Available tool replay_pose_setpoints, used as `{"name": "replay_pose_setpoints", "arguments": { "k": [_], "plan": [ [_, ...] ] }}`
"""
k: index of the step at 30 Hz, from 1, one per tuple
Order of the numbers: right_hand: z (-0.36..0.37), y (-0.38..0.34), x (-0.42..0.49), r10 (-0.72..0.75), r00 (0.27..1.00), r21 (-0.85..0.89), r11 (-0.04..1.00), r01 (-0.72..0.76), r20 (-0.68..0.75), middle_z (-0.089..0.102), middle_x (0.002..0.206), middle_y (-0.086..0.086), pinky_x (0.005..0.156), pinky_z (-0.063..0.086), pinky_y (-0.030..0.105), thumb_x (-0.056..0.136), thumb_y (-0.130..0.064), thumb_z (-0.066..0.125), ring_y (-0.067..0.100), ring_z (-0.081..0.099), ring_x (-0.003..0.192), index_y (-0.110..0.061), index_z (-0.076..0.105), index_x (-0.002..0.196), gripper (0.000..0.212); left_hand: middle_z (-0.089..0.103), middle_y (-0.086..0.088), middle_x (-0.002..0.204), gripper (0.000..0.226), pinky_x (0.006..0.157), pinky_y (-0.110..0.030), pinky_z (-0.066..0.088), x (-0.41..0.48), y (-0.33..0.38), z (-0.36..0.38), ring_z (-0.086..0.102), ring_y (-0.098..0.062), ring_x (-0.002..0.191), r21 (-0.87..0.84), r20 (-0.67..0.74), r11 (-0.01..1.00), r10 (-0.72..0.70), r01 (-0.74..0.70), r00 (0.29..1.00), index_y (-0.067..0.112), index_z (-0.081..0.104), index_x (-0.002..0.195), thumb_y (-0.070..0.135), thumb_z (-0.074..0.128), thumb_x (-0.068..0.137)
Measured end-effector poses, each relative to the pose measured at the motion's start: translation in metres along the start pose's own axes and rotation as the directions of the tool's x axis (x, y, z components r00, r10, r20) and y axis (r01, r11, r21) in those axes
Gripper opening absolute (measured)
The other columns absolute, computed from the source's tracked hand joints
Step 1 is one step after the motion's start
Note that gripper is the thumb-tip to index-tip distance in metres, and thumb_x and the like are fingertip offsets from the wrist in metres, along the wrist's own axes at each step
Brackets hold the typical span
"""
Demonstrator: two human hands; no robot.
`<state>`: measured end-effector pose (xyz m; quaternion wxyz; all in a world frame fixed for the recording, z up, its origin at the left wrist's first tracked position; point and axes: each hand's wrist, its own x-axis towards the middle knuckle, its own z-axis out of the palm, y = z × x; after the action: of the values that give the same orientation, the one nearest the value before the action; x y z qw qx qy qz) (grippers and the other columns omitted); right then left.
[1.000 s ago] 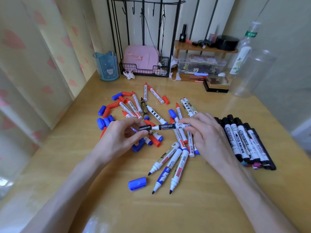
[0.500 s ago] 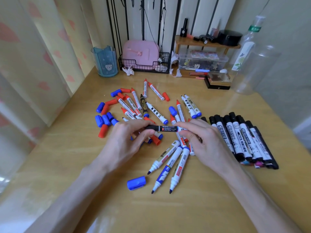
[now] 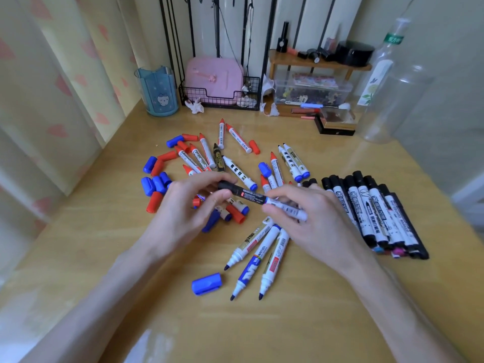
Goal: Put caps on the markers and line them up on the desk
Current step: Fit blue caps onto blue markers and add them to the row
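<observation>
A: Both hands are up over the middle of the counter point(image 3: 99, 258). One black marker point(image 3: 252, 197) is held between them, clear of the pile and dipping slightly to the right.

B: The left hand point(image 3: 183, 213) has its fingers point(image 3: 209, 178) pinched on the black cap point(image 3: 227, 185) at the marker's left end. The right hand point(image 3: 314, 221) is curled round the white barrel.

A: The cap sits on the marker. Whether it's pushed fully home, I cannot tell.

B: It's busy underneath! Uncapped red markers point(image 3: 200, 158) lie jumbled behind the hands, and the left hand hides part of that heap.

A: At the far left of the pile there's a cluster of loose caps point(image 3: 155, 186), blue and red. One blue cap point(image 3: 207, 283) lies alone, nearer the person.

B: Just beside it are three blue markers point(image 3: 262, 255), tips bare, fanned out and pointing toward the person.

A: Over on the right is the row of black-capped markers point(image 3: 374, 213), side by side and touching. The right hand covers the row's left edge.

B: Along the back: a blue cup point(image 3: 158, 91), a pink case point(image 3: 213, 79) in a wire basket point(image 3: 222, 100), a wooden shelf point(image 3: 319, 63) and a clear bottle point(image 3: 385, 106).
</observation>
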<state>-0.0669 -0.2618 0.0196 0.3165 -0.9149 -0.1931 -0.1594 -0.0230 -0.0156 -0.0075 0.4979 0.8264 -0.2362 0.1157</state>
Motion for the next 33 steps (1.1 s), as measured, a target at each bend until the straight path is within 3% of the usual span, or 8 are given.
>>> {"name": "replay_pose_setpoints", "arguments": {
  "k": [3,7,12,15,18,21,25,33],
  "plan": [
    [0.002,-0.009,-0.003,0.008,1.0,-0.016,1.0,-0.008,0.023,0.063,0.077,-0.018,0.069,0.054,0.028,0.09,-0.043,0.073,0.009,0.063,0.075,-0.024,0.069,0.09,0.02,0.075,0.004,0.096,0.024,0.084,-0.039,0.059,-0.002,0.002,0.009,0.074,-0.02,0.087,-0.054,0.039,0.998,-0.006,0.008,0.999,0.023,0.069,0.126,0.024,0.064,0.103],
    [0.002,-0.004,-0.002,0.162,0.987,0.009,0.987,-0.162,0.012,0.059,0.066,-0.015,0.065,0.055,0.032,0.085,-0.041,0.078,0.01,0.058,0.065,-0.025,0.068,0.083,0.019,0.071,0.004,0.099,0.038,0.079,-0.031,0.059,0.004,0.011,0.027,0.074,-0.02,0.088,-0.161,0.029,0.986,-0.028,0.033,0.999,0.025,0.06,0.138,0.018,0.065,0.101],
    [-0.028,0.025,0.003,0.425,0.9,-0.118,0.893,-0.434,-0.096,0.059,0.058,-0.024,0.06,0.049,0.02,0.089,-0.045,0.076,-0.002,0.058,0.055,-0.03,0.073,0.098,0.017,0.067,0.007,0.109,0.035,0.075,-0.029,0.056,0.012,0.017,0.048,0.071,-0.019,0.092,-0.134,0.101,0.99,-0.023,0.037,0.995,0.024,0.061,0.136,0.011,0.063,0.103],
    [-0.041,0.04,0.003,0.46,0.868,-0.27,0.825,-0.496,-0.187,0.064,0.06,-0.016,0.072,0.055,0.03,0.092,-0.042,0.073,0.005,0.065,0.066,-0.025,0.071,0.113,0.027,0.066,0.007,0.114,0.033,0.075,-0.028,0.054,0.014,0.022,0.058,0.07,-0.019,0.099,-0.077,0.156,0.997,0.037,-0.025,0.987,0.023,0.062,0.136,0.014,0.062,0.104],
    [-0.038,0.046,0.001,0.467,0.862,-0.332,0.795,-0.507,-0.196,0.066,0.063,-0.012,0.075,0.058,0.039,0.092,-0.044,0.071,0.017,0.068,0.075,-0.026,0.066,0.121,0.034,0.067,0.006,0.115,0.03,0.078,-0.032,0.055,0.018,0.028,0.067,0.069,-0.016,0.1,-0.067,0.169,0.997,0.061,-0.05,0.984,0.02,0.064,0.134,0.013,0.061,0.104],
    [-0.03,0.047,-0.001,0.458,0.875,-0.404,0.778,-0.481,-0.158,0.071,0.076,-0.007,0.068,0.053,0.034,0.093,-0.046,0.068,0.022,0.069,0.083,-0.028,0.061,0.127,0.039,0.067,0.006,0.113,0.028,0.077,-0.034,0.055,0.017,0.03,0.07,0.068,-0.017,0.099,-0.064,0.172,0.996,0.066,-0.055,0.983,0.021,0.064,0.133,0.017,0.06,0.105],
    [-0.026,0.046,0.0,0.448,0.884,-0.439,0.772,-0.459,-0.138,0.07,0.08,-0.007,0.062,0.04,0.031,0.095,-0.043,0.067,0.02,0.067,0.082,-0.029,0.059,0.131,0.04,0.067,0.007,0.115,0.03,0.082,-0.034,0.054,0.012,0.027,0.066,0.067,-0.017,0.104,-0.028,0.181,0.998,0.052,-0.048,0.982,0.022,0.065,0.133,0.014,0.06,0.105],
    [-0.027,0.047,0.0,0.412,0.893,-0.437,0.779,-0.449,-0.183,0.056,0.079,-0.011,0.057,0.032,0.03,0.094,-0.044,0.069,0.016,0.054,0.076,-0.028,0.062,0.127,0.037,0.067,0.009,0.115,0.029,0.081,-0.029,0.053,0.009,0.023,0.053,0.065,-0.017,0.107,-0.007,0.142,1.0,0.031,-0.03,0.989,0.023,0.066,0.131,0.013,0.058,0.105]
  ]
}}
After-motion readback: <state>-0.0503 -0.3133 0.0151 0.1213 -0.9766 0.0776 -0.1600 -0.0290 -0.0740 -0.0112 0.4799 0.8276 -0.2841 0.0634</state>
